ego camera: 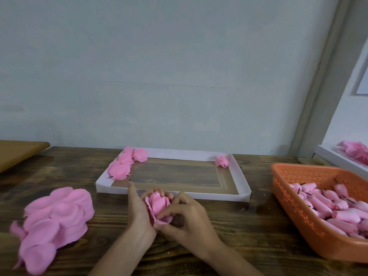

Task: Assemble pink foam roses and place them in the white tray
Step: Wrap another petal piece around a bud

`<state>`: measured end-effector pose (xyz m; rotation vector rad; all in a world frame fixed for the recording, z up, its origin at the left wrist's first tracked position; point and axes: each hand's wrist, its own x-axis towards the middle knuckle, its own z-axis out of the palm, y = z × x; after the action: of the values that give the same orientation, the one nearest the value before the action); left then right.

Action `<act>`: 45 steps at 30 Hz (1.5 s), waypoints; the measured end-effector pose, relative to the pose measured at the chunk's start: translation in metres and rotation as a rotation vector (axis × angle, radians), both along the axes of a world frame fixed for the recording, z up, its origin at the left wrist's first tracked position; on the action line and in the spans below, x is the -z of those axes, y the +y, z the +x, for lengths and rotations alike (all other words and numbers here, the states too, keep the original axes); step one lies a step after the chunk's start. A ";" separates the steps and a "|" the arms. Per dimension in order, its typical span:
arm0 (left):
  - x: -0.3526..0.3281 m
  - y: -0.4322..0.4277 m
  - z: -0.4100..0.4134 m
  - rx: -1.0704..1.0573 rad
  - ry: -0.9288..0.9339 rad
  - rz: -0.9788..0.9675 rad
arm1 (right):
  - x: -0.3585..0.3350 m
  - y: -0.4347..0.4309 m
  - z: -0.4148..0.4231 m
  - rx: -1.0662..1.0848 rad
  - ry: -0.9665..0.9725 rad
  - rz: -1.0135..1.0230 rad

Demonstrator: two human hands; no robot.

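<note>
**Rose** (pixel 158 205): pink foam, a matte, tight bud with smooth overlapping petals and one looser outer petal flaring at its base. It is held between both hands above the table, just in front of the tray's near wall, outside the tray.

**Left hand** (pixel 139 212): reaches in from below with the forearm angled up and to the right. Its fingers curl behind the rose, with the tips showing above the bud. The thumb is straight and points towards the tray.

**Right hand** (pixel 189 218): back of the hand up, knuckles bent. The thumb and curled fingers pinch the outer petal low on the rose, against the bud's base.

**Tray** (pixel 242 176): white card, shallow, rectangular, with thin upright walls. Wood grain shows in its floor inside a tan border.

**Finished rose** (pixel 222 161): lies in the tray's far right corner, touching the wall.

**Petal cluster** (pixel 124 164): rounded pink foam discs heaped over the tray's far left corner.

**Petal pile** (pixel 55 220): many cupped, oval foam petals stacked loosely on the table, well to the left of the hands.

**Basket** (pixel 298 208): orange plastic with perforated walls and rounded corners, at the right.

**Buds** (pixel 334 204): pink rolled foam cones with dark stems, filling the basket.

**Table** (pixel 249 226): dark, streaked wood grain.

**Board** (pixel 18 152): tan and flat, at the far left edge.

**Box** (pixel 338 158): white, at the far right, holding more pink petals.
</note>
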<state>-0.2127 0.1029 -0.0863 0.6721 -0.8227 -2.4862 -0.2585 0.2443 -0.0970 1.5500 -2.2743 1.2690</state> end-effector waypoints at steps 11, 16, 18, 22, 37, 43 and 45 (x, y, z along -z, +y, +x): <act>0.000 0.006 0.003 0.028 0.007 -0.072 | 0.000 -0.002 0.004 0.078 0.041 -0.026; -0.001 0.011 0.005 -0.068 -0.014 -0.070 | -0.004 -0.003 0.009 0.101 0.106 -0.098; -0.003 0.013 0.005 -0.104 -0.027 -0.085 | -0.003 -0.005 0.009 0.090 0.112 -0.136; -0.008 0.011 0.007 -0.131 -0.036 -0.079 | 0.000 -0.007 0.008 -0.014 0.019 -0.205; -0.006 0.003 0.010 -0.099 0.018 -0.032 | 0.001 -0.008 0.004 -0.122 0.224 -0.173; -0.008 0.008 0.008 -0.091 -0.005 -0.085 | 0.002 -0.004 0.006 -0.040 0.152 -0.174; -0.009 0.008 0.007 -0.086 -0.002 -0.104 | 0.003 -0.004 0.005 -0.017 0.164 -0.179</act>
<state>-0.2060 0.1112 -0.0774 0.6603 -0.8979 -2.3490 -0.2530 0.2404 -0.0996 1.5517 -1.9946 1.2595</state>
